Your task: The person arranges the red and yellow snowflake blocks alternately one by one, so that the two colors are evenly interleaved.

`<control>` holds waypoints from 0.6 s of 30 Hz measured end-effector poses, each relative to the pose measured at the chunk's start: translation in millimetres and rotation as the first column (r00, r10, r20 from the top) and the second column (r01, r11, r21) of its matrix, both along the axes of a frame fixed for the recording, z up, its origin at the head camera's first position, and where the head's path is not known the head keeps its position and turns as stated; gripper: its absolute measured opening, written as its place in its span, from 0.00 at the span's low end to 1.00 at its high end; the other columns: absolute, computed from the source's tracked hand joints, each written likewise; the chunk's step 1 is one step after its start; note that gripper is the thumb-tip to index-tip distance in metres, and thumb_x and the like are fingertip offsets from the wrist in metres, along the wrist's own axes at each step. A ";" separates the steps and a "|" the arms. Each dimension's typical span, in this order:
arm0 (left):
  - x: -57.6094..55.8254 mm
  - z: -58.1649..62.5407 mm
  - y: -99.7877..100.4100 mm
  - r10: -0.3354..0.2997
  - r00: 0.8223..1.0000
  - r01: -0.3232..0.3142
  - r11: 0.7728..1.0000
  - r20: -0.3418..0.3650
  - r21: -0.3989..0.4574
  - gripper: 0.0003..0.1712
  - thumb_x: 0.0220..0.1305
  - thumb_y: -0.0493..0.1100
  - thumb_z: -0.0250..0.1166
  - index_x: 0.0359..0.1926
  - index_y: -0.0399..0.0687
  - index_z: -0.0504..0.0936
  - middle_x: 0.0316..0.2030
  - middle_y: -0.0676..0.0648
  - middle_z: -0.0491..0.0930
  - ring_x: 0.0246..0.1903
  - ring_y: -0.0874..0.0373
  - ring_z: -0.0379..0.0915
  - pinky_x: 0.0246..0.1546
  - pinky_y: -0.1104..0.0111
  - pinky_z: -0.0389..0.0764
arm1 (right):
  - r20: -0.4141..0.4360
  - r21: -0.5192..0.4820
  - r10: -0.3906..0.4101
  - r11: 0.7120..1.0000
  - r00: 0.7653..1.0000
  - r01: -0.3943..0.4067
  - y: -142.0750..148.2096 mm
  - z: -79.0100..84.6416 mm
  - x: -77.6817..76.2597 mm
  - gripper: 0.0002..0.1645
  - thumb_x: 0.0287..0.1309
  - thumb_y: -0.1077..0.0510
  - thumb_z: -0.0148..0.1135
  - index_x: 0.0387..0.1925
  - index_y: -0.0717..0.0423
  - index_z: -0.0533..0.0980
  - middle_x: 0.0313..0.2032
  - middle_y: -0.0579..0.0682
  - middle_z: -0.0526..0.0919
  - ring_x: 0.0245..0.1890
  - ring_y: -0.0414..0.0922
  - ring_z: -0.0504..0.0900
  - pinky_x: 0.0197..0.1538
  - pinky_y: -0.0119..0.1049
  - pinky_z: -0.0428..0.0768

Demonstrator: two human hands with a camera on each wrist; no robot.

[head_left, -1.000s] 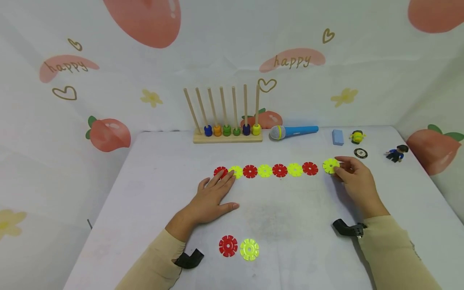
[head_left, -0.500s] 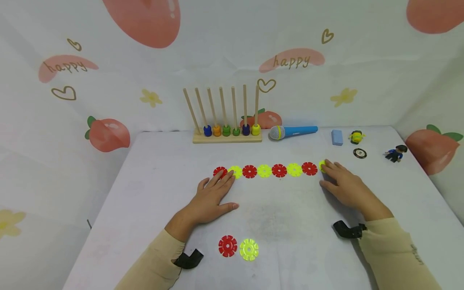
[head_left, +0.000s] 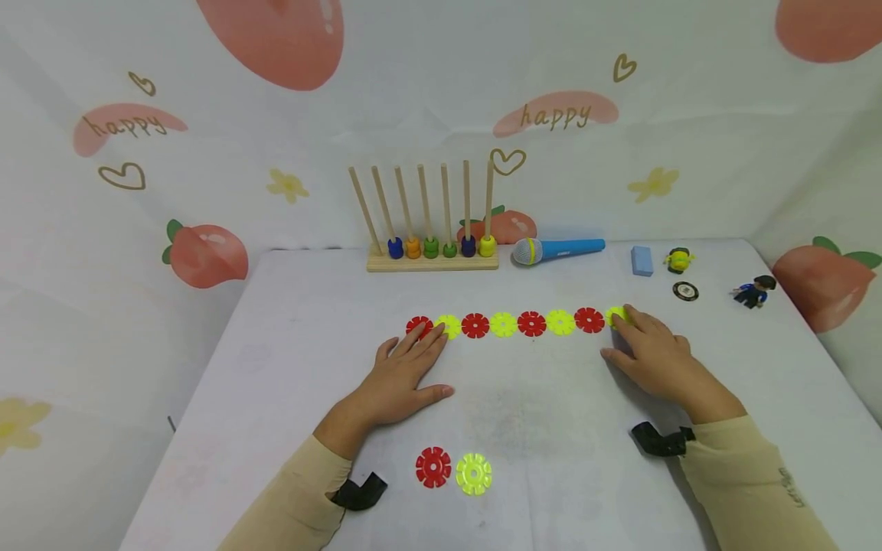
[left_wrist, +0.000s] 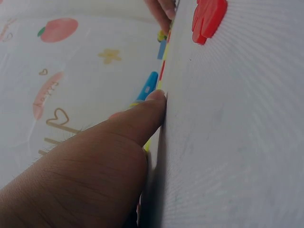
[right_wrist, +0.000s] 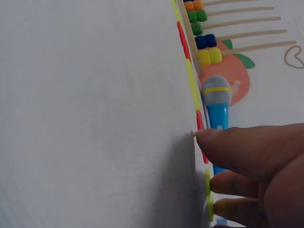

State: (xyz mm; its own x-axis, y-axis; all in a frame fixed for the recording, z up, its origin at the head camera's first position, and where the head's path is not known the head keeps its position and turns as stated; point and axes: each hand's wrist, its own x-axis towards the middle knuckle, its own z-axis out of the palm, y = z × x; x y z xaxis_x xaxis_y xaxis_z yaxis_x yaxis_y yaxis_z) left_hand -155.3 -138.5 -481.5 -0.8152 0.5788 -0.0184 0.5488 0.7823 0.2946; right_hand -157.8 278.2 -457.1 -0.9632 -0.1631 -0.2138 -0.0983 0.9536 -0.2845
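Observation:
Red and yellow-green notched plastic discs lie in an alternating row across the white table. My left hand [head_left: 400,386] is spread flat, its fingertips over the red disc [head_left: 411,326] and the yellow-green disc [head_left: 451,324] at the row's left end. At the right end, the fingertips of my right hand [head_left: 654,363] press on a yellow-green disc [head_left: 612,315] beside a red disc [head_left: 589,321], partly covering it. In the right wrist view, that yellow-green disc [right_wrist: 208,194] appears edge-on under the fingertips. Nearer me lie another red disc [head_left: 427,467] and a yellow-green disc [head_left: 465,474].
Behind the row stands a wooden peg rack [head_left: 432,264] with coloured beads. To its right are a blue toy microphone [head_left: 568,249], a blue block [head_left: 641,261], a yellow-green toy figure [head_left: 678,261], a black-and-white round chip [head_left: 685,291] and a dark-clothed toy figure [head_left: 754,292].
My right hand has moved the yellow-green disc left to the row's end, and its fingers went from pinching it to pressing from above. The left hand stays put.

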 end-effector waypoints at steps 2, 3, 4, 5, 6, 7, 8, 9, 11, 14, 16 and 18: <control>0.0 0.5 0.2 0.000 1.000 0.000 1.000 0.000 -0.001 0.50 0.61 0.73 0.50 0.75 0.57 0.48 0.74 0.56 0.44 0.72 0.53 0.31 0.63 0.43 0.41 | 0.011 -0.010 0.007 1.000 1.000 -0.007 1.1 0.7 -0.2 0.49 0.61 0.37 0.57 0.71 0.63 0.55 0.71 0.67 0.47 0.67 0.67 0.46 0.54 0.75 0.50; 0.1 0.1 0.1 0.001 1.000 -0.001 1.000 0.002 -0.003 0.50 0.61 0.74 0.49 0.75 0.57 0.48 0.74 0.56 0.44 0.72 0.53 0.31 0.63 0.43 0.41 | 0.014 -0.017 0.012 1.000 1.000 -0.012 1.5 1.0 -0.4 0.49 0.60 0.37 0.57 0.71 0.63 0.55 0.71 0.67 0.47 0.68 0.66 0.46 0.54 0.75 0.49; 0.1 0.0 -0.1 0.002 1.000 -0.002 1.000 0.005 -0.004 0.50 0.60 0.74 0.49 0.75 0.57 0.48 0.74 0.56 0.43 0.72 0.53 0.31 0.63 0.43 0.40 | 0.018 -0.024 0.018 1.000 1.000 -0.017 2.0 1.0 -0.7 0.49 0.60 0.37 0.57 0.71 0.63 0.55 0.71 0.66 0.46 0.68 0.66 0.45 0.54 0.75 0.49; 0.2 -0.2 -0.1 0.003 1.000 -0.003 1.000 0.008 -0.007 0.50 0.60 0.74 0.49 0.75 0.57 0.48 0.74 0.56 0.43 0.72 0.53 0.31 0.63 0.43 0.40 | 0.023 -0.033 0.022 0.999 0.999 -0.021 2.5 0.9 -1.0 0.50 0.60 0.37 0.58 0.71 0.63 0.55 0.72 0.66 0.46 0.69 0.66 0.44 0.54 0.75 0.48; 0.3 -0.3 -0.2 0.004 1.000 -0.004 1.000 0.010 -0.010 0.50 0.60 0.74 0.49 0.75 0.57 0.48 0.74 0.56 0.43 0.72 0.53 0.31 0.63 0.43 0.40 | 0.026 -0.042 0.026 0.999 0.999 -0.025 2.8 0.7 -1.3 0.50 0.60 0.36 0.58 0.71 0.63 0.55 0.72 0.65 0.45 0.69 0.65 0.43 0.54 0.75 0.47; 0.5 -0.3 -0.3 0.006 1.000 -0.006 1.000 0.012 -0.012 0.50 0.60 0.74 0.48 0.76 0.57 0.47 0.74 0.56 0.43 0.72 0.53 0.31 0.63 0.43 0.40 | 0.028 -0.051 0.028 0.998 0.999 -0.026 3.1 0.5 -1.5 0.50 0.60 0.36 0.58 0.71 0.63 0.55 0.72 0.65 0.45 0.69 0.65 0.43 0.54 0.75 0.47; 0.6 -0.5 -0.4 0.007 1.000 -0.007 1.000 0.014 -0.014 0.50 0.60 0.75 0.48 0.76 0.57 0.47 0.74 0.56 0.43 0.72 0.53 0.31 0.63 0.44 0.40 | 0.024 -0.063 0.028 0.998 0.999 -0.026 3.3 0.5 -1.5 0.51 0.59 0.35 0.58 0.72 0.62 0.54 0.72 0.65 0.44 0.70 0.65 0.42 0.54 0.75 0.47; 0.7 -0.7 -0.6 0.008 1.000 -0.007 1.000 0.015 -0.016 0.50 0.60 0.75 0.48 0.76 0.57 0.47 0.74 0.56 0.42 0.72 0.53 0.31 0.63 0.44 0.40 | 0.013 -0.078 0.026 0.997 1.000 -0.025 3.3 0.5 -1.5 0.51 0.59 0.35 0.58 0.72 0.60 0.54 0.72 0.64 0.44 0.70 0.65 0.43 0.53 0.75 0.47; 1.0 -0.3 -0.5 0.007 1.000 -0.007 1.000 0.016 -0.013 0.50 0.60 0.74 0.48 0.76 0.57 0.47 0.74 0.56 0.43 0.72 0.53 0.31 0.63 0.44 0.40 | -0.032 -0.128 0.015 0.992 0.999 -0.019 1.7 3.0 -0.9 0.50 0.59 0.35 0.58 0.73 0.58 0.53 0.72 0.63 0.45 0.69 0.65 0.44 0.53 0.76 0.47; 0.6 -0.7 -0.4 0.001 1.000 -0.001 1.000 0.008 -0.009 0.50 0.61 0.74 0.49 0.75 0.56 0.48 0.74 0.56 0.43 0.72 0.53 0.32 0.63 0.44 0.40 | -0.111 -0.290 -0.033 0.957 0.993 -0.001 -7.3 12.0 2.9 0.46 0.60 0.37 0.58 0.73 0.49 0.55 0.72 0.58 0.51 0.68 0.62 0.52 0.55 0.71 0.56; 0.4 -0.1 0.0 -0.003 1.000 0.003 1.000 0.000 -0.005 0.49 0.61 0.73 0.49 0.75 0.56 0.48 0.74 0.55 0.44 0.72 0.52 0.32 0.63 0.44 0.41 | -0.152 -0.426 -0.052 0.905 0.987 -0.018 -19.0 20.1 8.0 0.41 0.61 0.40 0.59 0.71 0.43 0.58 0.69 0.52 0.59 0.65 0.58 0.60 0.57 0.60 0.67; 0.1 0.5 0.4 -0.004 1.000 0.004 1.000 -0.006 -0.006 0.50 0.61 0.73 0.50 0.75 0.55 0.48 0.74 0.55 0.44 0.72 0.52 0.31 0.63 0.43 0.41 | -0.164 -0.570 -0.027 0.819 0.986 -0.072 -34.8 26.3 14.5 0.35 0.62 0.44 0.60 0.69 0.38 0.61 0.65 0.47 0.64 0.61 0.52 0.67 0.53 0.47 0.75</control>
State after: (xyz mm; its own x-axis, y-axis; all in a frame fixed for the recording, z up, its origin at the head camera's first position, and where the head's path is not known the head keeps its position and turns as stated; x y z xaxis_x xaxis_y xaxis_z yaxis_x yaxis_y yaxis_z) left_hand -155.1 -138.2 -481.0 -0.8130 0.5820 -0.0170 0.5536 0.7818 0.2868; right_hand -143.3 243.4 -430.8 -0.9700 -0.2301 0.0783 -0.2082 0.6203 -0.7562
